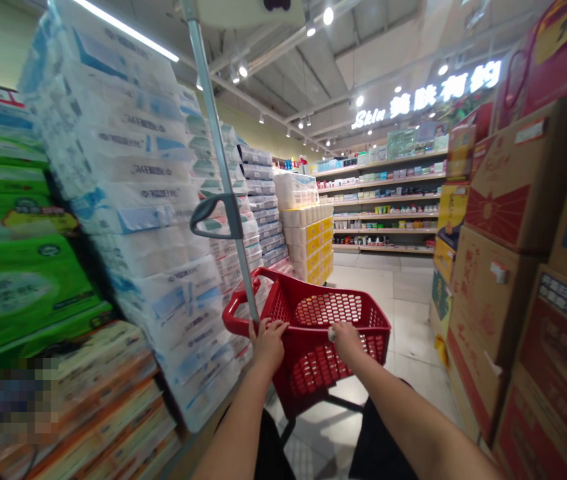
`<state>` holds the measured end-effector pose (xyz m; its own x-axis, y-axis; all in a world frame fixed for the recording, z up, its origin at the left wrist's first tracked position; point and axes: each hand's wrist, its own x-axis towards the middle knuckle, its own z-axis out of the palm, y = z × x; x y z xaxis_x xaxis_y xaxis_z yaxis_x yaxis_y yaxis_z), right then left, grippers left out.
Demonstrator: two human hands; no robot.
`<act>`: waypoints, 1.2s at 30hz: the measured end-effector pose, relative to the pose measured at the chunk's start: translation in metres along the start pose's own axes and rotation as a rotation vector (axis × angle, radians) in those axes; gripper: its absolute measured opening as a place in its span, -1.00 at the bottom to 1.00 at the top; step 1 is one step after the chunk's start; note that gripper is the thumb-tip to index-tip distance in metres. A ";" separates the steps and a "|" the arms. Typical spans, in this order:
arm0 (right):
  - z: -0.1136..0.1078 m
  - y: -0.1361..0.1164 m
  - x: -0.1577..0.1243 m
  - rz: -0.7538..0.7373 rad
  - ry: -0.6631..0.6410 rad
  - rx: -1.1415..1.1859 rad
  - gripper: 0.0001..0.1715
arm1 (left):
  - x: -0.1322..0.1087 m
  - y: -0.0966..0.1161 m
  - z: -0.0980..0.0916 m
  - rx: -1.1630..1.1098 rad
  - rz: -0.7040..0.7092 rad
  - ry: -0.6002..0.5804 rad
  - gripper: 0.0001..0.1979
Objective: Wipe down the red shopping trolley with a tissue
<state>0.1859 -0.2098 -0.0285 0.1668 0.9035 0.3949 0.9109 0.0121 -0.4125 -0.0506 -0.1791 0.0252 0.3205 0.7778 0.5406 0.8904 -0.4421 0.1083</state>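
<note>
The person stands in a supermarket aisle with both hands on a red shopping basket (328, 313), a perforated plastic one that sits low on the tiled floor (406, 293) directly in front of them. The left hand (267, 343) is curled over the basket's near rim, fingers folded down on the inside, just beside the foot of the grey pull-handle pole (218, 153), which slants up and to the left past the camera. The right hand (347, 341) is closed on the same rim, a little apart from the left, so the two hands hold the near edge side by side and neither is clearly nearer. The basket's long axis runs away from the person, down the aisle toward the far shelves (388, 200). It appears empty. Wrapped tissue packs (133, 200) are stacked close on the left, and cardboard cartons (508, 200) line the right.
</note>
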 end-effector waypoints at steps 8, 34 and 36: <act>0.024 -0.070 0.005 -0.300 0.052 0.119 -0.58 | -0.006 0.005 -0.007 0.055 0.036 -0.043 -0.44; 0.030 -0.065 0.000 -0.343 0.049 0.123 -0.33 | -0.004 0.014 -0.005 0.012 0.038 -0.070 -0.46; 0.026 -0.035 -0.006 -0.332 0.040 0.077 -0.34 | -0.006 0.014 -0.005 0.003 0.044 -0.062 -0.44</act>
<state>0.1435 -0.2041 -0.0380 -0.1177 0.8276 0.5489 0.8869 0.3362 -0.3167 -0.0419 -0.1918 0.0275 0.3782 0.7841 0.4922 0.8761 -0.4749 0.0834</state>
